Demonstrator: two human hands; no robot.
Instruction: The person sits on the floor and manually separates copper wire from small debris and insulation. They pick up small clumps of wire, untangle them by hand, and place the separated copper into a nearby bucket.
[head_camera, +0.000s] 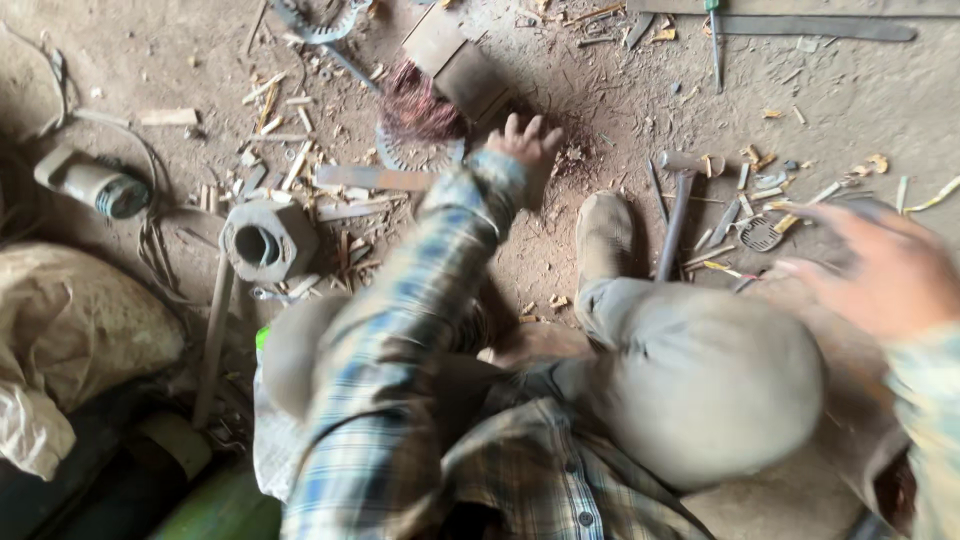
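The dirt floor (880, 90) takes up most of the view, strewn with wood chips and metal scraps. The person sits low over it, 2 knees in grey trousers (700, 380) bent up, a plaid shirt sleeve running along the left arm. A crumpled beige sack (70, 330) lies at the far left edge.

A long flat metal bar (810, 27) rests along the top of the view. A hammer (676, 205) with a metal handle lies on the ground just beside the right shoe (604, 235). A grey hexagonal block with a round hole (266, 240) stands to the left of the sleeve, and a small cylindrical motor part (95, 185) lies further left.

The left hand (525, 145) reaches forward, fingers spread, down on the ground beside a bundle of reddish copper winding (420, 105) that sits on a toothed round metal core just left of the hand; whether the fingers touch it I cannot tell. The right hand (880, 265) is blurred, raised near the right edge, fingers loosely spread and holding nothing. A small round wire mesh piece (762, 233) lies just left of that hand.
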